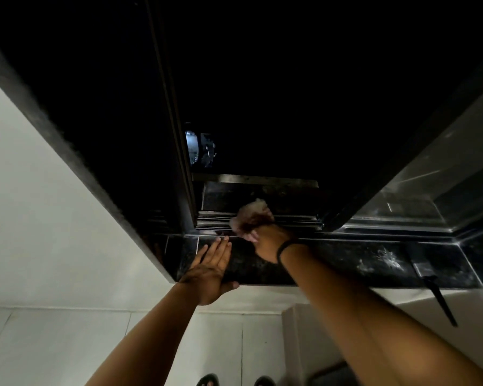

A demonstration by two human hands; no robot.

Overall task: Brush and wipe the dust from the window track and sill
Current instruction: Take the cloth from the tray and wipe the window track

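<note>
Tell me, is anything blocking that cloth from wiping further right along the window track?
Nothing visible does. The right hand presses the cloth on the window track, whose rails run bare rightward to the dark frame post. The black brush lies off on the sill, clear of the track.

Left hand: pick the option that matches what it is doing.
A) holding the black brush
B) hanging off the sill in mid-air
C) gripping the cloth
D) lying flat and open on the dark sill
D: the left hand rests palm-down, fingers spread, on the sill, while the right hand grips the cloth at the track.
</note>
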